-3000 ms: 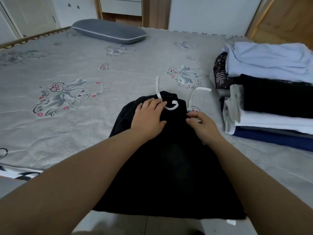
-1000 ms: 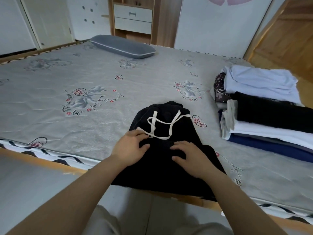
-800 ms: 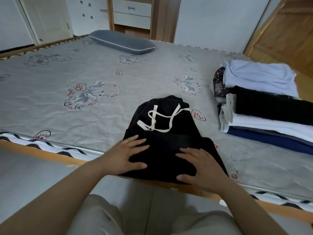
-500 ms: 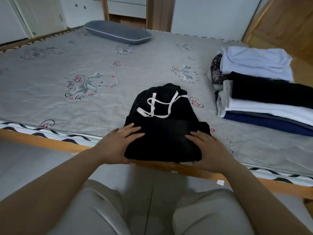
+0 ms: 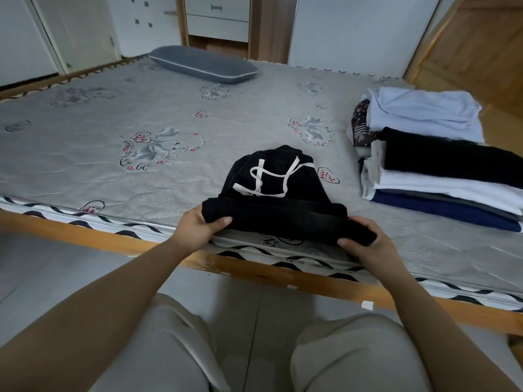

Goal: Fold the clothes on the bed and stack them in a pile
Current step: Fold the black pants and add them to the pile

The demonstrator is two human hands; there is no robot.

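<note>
A folded black garment (image 5: 278, 205) with white drawstrings (image 5: 266, 179) lies near the bed's front edge. My left hand (image 5: 198, 226) grips its near left corner, thumb on top. My right hand (image 5: 365, 246) grips its near right corner the same way. The near edge of the garment is lifted off the grey mattress (image 5: 141, 171). To the right stands a pile of folded clothes (image 5: 433, 165), with a pale blue piece on top, then black, white and navy layers.
A grey pillow (image 5: 202, 65) lies at the far side of the bed. The wooden bed rail (image 5: 283, 271) runs along the front, close to my knees. A wooden board leans at the back right, and drawers stand behind the bed.
My hands slid from the drawstring area to the near edge of the garment. They then closed on its two near corners and raised that edge.
</note>
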